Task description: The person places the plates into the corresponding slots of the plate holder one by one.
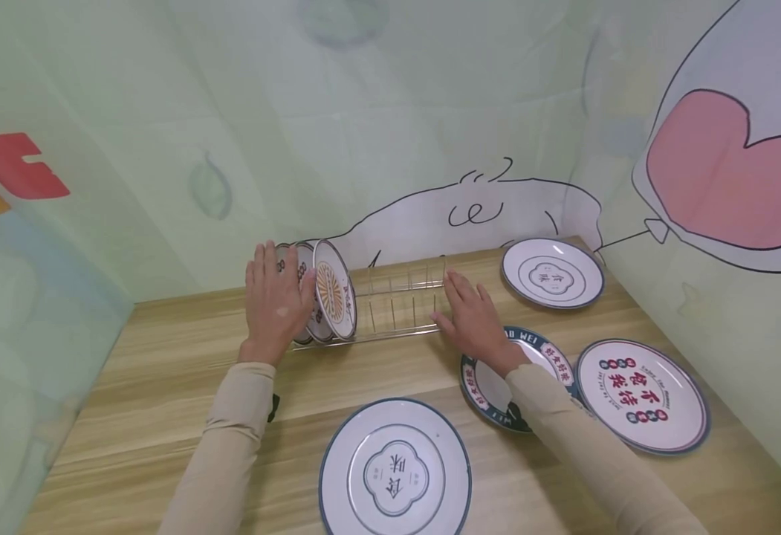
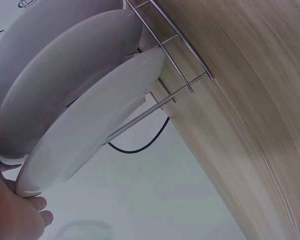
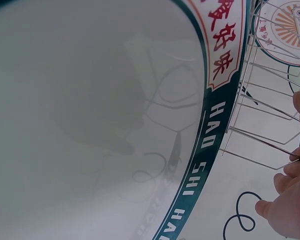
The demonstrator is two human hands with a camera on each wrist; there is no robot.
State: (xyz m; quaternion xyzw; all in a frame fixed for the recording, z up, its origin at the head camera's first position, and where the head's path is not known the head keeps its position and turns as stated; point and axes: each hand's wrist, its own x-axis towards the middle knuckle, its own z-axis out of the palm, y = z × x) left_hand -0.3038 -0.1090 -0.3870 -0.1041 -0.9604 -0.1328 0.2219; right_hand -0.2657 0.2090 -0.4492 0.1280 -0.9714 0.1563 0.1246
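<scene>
A wire plate rack (image 1: 397, 334) stands near the back of the table, with several plates upright at its left end. The nearest of these to the middle, a white plate (image 1: 336, 291) with an orange sunburst, leans in its slot. My left hand (image 1: 276, 301) grips the plates' rims, and its fingertips show past the edge of a white plate (image 2: 90, 120) in the left wrist view. At the rack's other end, my right hand (image 1: 473, 319) holds the end wires, fingers curled at the wire in the right wrist view. The hand's back hides part of the left-hand plates.
A large flower-emblem plate (image 1: 397, 416) lies at the front. On the right are a green-rimmed plate (image 1: 530, 338) under my right forearm, a red-lettered plate (image 1: 640, 394), and a smaller plate (image 1: 553, 273) farther back. Printed cloth walls (image 1: 390, 134) border the table.
</scene>
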